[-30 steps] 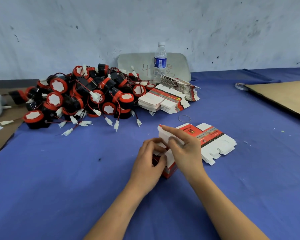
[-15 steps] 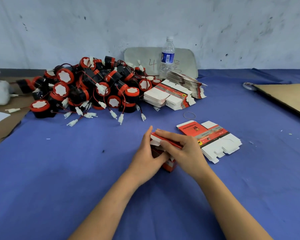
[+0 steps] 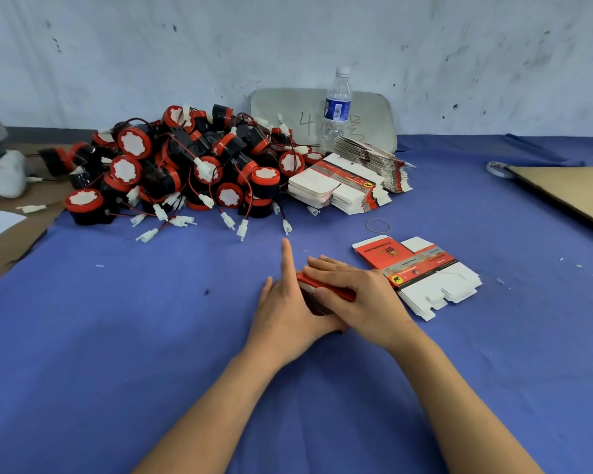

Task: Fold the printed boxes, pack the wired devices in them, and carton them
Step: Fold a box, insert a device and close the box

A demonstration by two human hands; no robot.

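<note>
Hiding most of red box (image 3: 323, 289), right hand (image 3: 360, 297) atop, left hand (image 3: 286, 309) alongside

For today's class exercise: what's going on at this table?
A person works on a small red printed box on the blue cloth: the left hand braces its side with straight fingers, the right hand presses flat on its top. Flat box blanks lie to its right; the wired devices sit piled behind.

Box (image 3: 336, 289) under right hand (image 3: 363, 295): glossy printed card.
Cloth (image 3: 151, 336) beneath: matt blue fabric.
Devices (image 3: 185, 165) beyond left hand (image 3: 288, 313): shiny red, black plastic.
Bottle (image 3: 337, 107) farther back: clear plastic.
</note>
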